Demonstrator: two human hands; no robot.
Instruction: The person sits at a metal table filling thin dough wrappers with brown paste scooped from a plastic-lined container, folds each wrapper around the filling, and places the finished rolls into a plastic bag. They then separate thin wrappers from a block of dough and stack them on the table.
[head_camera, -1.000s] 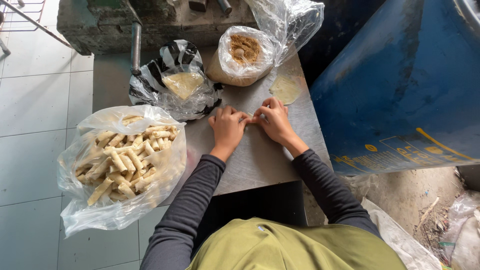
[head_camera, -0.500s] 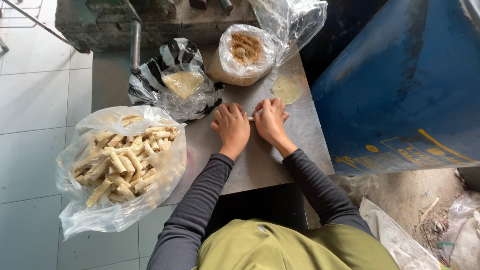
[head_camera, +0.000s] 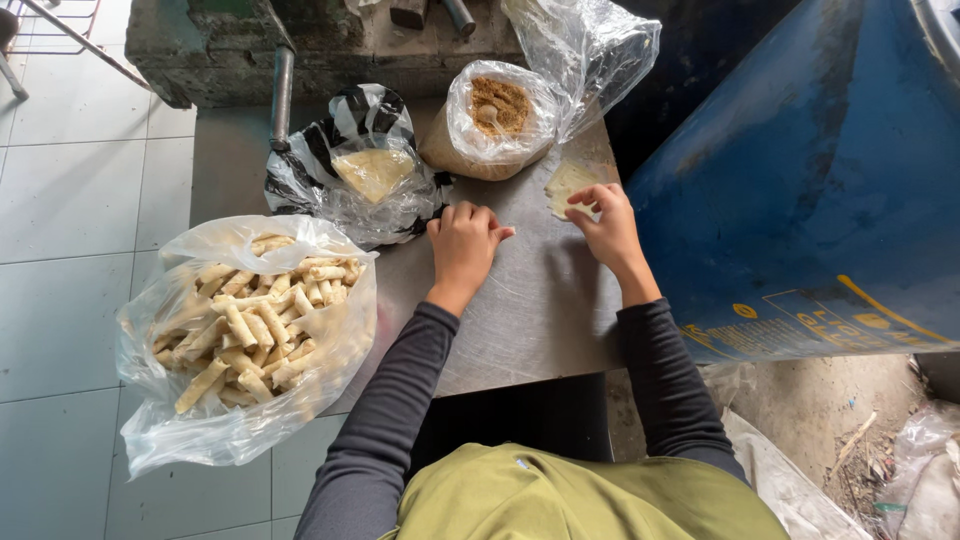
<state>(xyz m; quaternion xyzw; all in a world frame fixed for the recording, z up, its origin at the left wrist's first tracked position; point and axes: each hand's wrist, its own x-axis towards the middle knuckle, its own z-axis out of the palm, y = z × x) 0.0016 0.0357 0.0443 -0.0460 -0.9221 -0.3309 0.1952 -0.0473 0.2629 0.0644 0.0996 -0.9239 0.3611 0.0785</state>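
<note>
Your left hand (head_camera: 463, 243) rests curled, holding nothing, on the brushed metal tabletop (head_camera: 520, 320) at mid-frame. Your right hand (head_camera: 607, 225) pinches the edge of a thin, pale pastry wrapper (head_camera: 566, 183) lying flat just above it. A crinkled clear bag of golden rolled sticks (head_camera: 250, 325) sits lower left.

The steel tabletop (head_camera: 520, 300) looks brushed and dull; at nine o'clock, a glossy, crinkled clear plastic bag (head_camera: 240, 440) holds matt, floury rolls (head_camera: 250, 330).
</note>
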